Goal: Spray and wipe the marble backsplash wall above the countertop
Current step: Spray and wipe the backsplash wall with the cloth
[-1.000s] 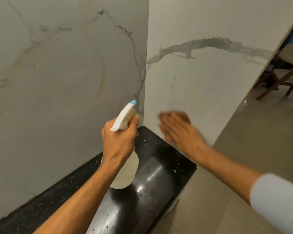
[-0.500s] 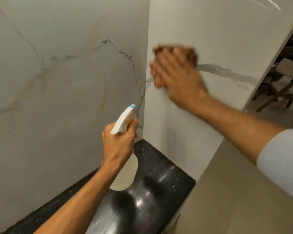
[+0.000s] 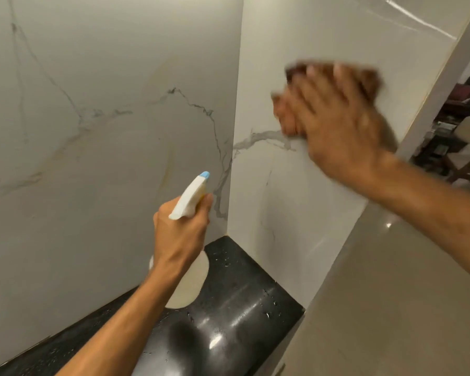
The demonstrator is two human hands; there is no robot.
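White marble backsplash (image 3: 106,158) with grey veins meets a second marble panel (image 3: 272,202) at an inner corner above the black countertop (image 3: 244,302). My left hand (image 3: 179,234) grips a white spray bottle (image 3: 192,198) with a blue nozzle, held above the counter and pointing at the corner. My right hand (image 3: 334,118), blurred by motion, presses a brown cloth (image 3: 369,77) flat against the upper part of the right panel with straight fingers. Most of the cloth is hidden under the hand.
Water droplets speckle the glossy counter. The right panel ends at an outer edge (image 3: 429,104). Beyond it stand wooden chairs (image 3: 467,147) and a beige tiled floor (image 3: 391,294).
My right hand with the cloth swept up the right panel from just above the counter, then rightward toward the panel's outer edge. The left hand kept the bottle about where it was.
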